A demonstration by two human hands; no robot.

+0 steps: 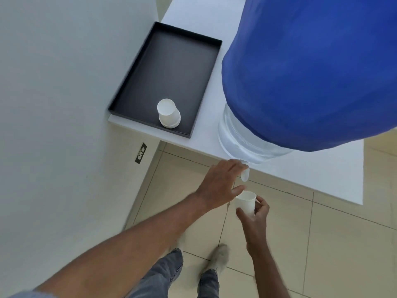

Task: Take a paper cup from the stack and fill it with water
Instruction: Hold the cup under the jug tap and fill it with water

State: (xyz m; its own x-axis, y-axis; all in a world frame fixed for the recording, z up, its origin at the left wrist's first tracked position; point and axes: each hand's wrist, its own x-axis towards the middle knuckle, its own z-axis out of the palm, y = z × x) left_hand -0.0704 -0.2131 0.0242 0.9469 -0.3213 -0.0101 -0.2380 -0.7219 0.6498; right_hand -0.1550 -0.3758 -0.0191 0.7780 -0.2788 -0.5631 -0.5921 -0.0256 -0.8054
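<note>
On your left, the stack of paper cups (168,113) stands upside down in the near corner of the black tray (150,61) on the white counter (206,138). Your left hand (219,183) reaches to the tap (245,174) at the base of the blue-covered water jug (311,72), fingers loosely curled on it. Just below, your right hand (255,214) grasps the paper cup (246,201) upright, its mouth under the tap.

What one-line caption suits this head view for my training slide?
Right hand holds a paper cup under the dispenser tap while the left hand works it.
</note>
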